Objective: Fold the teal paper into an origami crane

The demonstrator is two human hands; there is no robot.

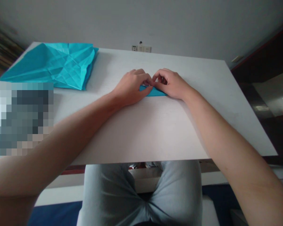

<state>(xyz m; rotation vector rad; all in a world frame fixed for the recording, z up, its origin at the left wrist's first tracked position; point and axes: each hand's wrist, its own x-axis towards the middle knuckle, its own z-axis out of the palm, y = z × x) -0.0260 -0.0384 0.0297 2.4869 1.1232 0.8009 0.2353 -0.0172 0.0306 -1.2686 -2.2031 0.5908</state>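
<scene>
A small folded piece of blue paper (pixel 155 92) lies on the white table (pixel 141 125), partly covered by my fingers. My left hand (pixel 135 86) is closed on its left part, thumb along the near side and fingertips at the top. From the other side, my right hand (pixel 171 82) pinches at the paper's upper edge and right end. The fingertips of both hands meet near the middle, hiding the top of the paper.
A large creased turquoise sheet (pixel 61 64) lies at the table's back left corner. In front of it, a pixelated patch hides the left side. Wall sockets (pixel 141 48) sit behind the table. My legs (pixel 108 191) are below the near edge.
</scene>
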